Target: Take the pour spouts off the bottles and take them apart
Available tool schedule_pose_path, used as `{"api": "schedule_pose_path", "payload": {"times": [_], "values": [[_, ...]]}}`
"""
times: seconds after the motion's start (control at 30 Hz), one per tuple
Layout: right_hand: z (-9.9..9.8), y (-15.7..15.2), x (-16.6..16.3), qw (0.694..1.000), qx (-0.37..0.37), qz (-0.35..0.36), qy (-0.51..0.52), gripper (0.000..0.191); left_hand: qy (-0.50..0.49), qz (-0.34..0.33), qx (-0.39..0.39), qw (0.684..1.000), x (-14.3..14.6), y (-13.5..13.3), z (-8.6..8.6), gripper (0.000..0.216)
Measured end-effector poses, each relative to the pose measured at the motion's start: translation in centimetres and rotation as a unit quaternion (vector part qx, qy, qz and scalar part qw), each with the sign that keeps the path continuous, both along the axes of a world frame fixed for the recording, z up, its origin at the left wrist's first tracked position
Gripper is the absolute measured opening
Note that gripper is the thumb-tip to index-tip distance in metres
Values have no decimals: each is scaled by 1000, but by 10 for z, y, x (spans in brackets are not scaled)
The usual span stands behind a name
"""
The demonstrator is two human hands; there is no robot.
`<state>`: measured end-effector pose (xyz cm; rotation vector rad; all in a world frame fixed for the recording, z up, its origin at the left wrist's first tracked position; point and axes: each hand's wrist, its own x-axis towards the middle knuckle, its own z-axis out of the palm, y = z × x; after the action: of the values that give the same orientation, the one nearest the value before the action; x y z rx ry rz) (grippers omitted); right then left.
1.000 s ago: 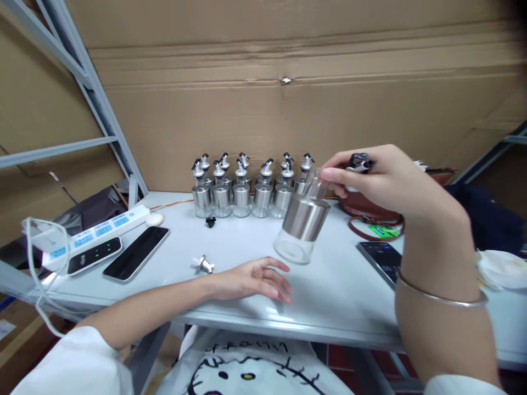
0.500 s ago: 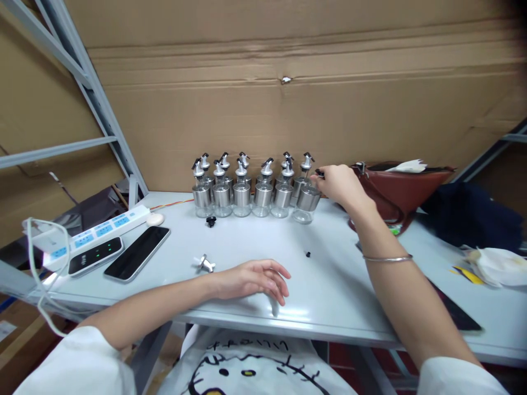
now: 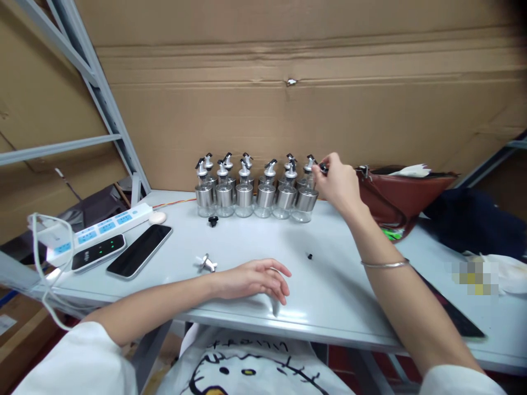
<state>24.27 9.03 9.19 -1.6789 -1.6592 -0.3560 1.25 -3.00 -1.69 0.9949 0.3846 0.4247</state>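
A row of glass bottles with steel sleeves and pourer spouts (image 3: 245, 186) stands at the back of the white table (image 3: 337, 285). At the row's right end stands a bottle without a spout (image 3: 305, 203). My right hand (image 3: 338, 181) hovers just above and right of it, fingers pinched on a small black pourer part (image 3: 322, 167). My left hand (image 3: 257, 278) rests flat on the table near the front edge, fingers loosely spread and holding nothing. A loose metal spout (image 3: 207, 263) lies just left of that hand.
A small black cap (image 3: 213, 220) and a tiny black piece (image 3: 309, 255) lie on the table. A power strip (image 3: 99, 227), a dark device (image 3: 97, 253) and a phone (image 3: 139, 250) sit at the left. A brown bag (image 3: 401, 192) stands at the right; cardboard lines the back.
My right hand carried the spoutless bottle from mid-air to the right end of the row and set it down, then rose slightly, pinching the black part. My left hand stayed put.
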Motion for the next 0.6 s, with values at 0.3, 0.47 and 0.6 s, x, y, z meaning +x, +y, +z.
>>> {"api": "schedule_pose_path", "payload": {"times": [0.3, 0.47, 0.6], "values": [[-45, -72, -66, 878, -246, 389, 136, 39, -1, 43, -23, 999, 1, -1, 2, 47], [-70, -85, -78, 755, -379, 465, 264, 34, 7, 89, -22, 996, 4, -2, 3, 36], [-73, -83, -74, 728, -355, 480, 338, 38, 13, 107, -33, 994, 3, -3, 6, 34]]}}
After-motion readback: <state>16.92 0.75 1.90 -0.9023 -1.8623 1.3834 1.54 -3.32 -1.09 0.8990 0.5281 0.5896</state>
